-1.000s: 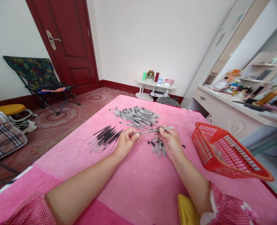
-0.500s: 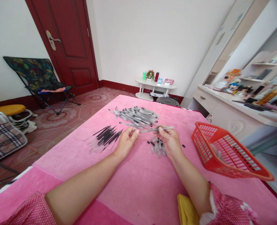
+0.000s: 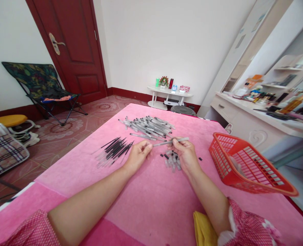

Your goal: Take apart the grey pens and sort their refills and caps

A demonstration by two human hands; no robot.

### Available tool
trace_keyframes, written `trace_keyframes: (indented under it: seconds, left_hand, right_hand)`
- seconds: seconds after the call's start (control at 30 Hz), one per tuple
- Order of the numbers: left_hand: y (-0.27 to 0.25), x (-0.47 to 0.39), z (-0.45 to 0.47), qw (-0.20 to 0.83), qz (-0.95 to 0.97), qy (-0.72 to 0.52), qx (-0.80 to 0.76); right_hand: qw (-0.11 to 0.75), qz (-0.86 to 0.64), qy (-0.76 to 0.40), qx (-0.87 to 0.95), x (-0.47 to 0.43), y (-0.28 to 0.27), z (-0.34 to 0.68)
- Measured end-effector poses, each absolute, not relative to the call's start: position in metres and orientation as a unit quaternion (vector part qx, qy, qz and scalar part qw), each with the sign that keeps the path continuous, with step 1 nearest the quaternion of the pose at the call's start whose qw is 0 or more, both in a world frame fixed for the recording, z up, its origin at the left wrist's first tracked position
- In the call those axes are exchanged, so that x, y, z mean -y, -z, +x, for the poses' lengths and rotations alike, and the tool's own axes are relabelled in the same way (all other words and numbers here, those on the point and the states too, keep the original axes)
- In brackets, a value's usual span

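Note:
My right hand [image 3: 186, 152] pinches a translucent grey pen [image 3: 163, 143] just above the pink cloth, its right end sticking out past the fingers. My left hand [image 3: 138, 152] is closed at the pen's left end, thumb against fingers; its grip hides the tip. Below my right hand lies a small pile of clear pen caps [image 3: 172, 162] with black end plugs. Left of my left hand are many black ink refills [image 3: 115, 149], lying roughly side by side. Beyond both hands spreads a heap of grey pens [image 3: 150, 126].
A red plastic basket [image 3: 218, 164] stands at the right, with something pale inside. One black plug [image 3: 200, 159] lies apart near it. A yellow cloth [image 3: 204, 229] rests by my right forearm. Behind the table are a folding chair [image 3: 36, 82] and a low white stand [image 3: 156, 89].
Both hands keep nearly the same place and grip on the pen. The view has shifted very slightly; the piles look unchanged.

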State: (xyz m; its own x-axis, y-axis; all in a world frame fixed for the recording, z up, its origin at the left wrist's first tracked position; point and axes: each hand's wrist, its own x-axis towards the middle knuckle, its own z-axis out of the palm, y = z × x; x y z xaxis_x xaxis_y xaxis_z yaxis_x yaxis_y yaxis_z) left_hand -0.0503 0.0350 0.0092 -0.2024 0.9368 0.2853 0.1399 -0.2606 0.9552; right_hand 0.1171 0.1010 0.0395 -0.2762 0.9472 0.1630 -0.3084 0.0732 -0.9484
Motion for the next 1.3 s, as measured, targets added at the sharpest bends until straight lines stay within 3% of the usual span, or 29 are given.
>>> trace_keyframes:
  seconds: [0.2,0.4,0.67,1.0,1.3]
  left_hand:
    - [-0.0096,-0.0324,-0.0486,0.413,0.481,-0.581,-0.51]
    - [-0.0089,-0.0351,-0.0487,0.352,0.53,-0.601,-0.483]
    - [-0.0077,-0.0339,-0.0484,0.441,0.482,-0.567,-0.501]
    - [-0.0042,-0.0371,-0.0494,0.359,0.532,-0.587,-0.492]
    - [-0.0091,-0.0312,-0.0455,0.508,0.478,-0.554,-0.454]
  right_hand:
    - [0.512,-0.274,-0.605,0.544,-0.0983,-0.0415,0.1151]
    - [0.514,-0.304,-0.607,0.525,-0.1025,-0.0375,0.117]
    - [0.502,-0.305,-0.6,0.542,-0.0993,-0.0379,0.1165]
    - [0.523,-0.309,-0.605,0.515,-0.1018,-0.0401,0.1183]
    - [0.511,-0.29,-0.609,0.532,-0.0999,-0.0423,0.1178]
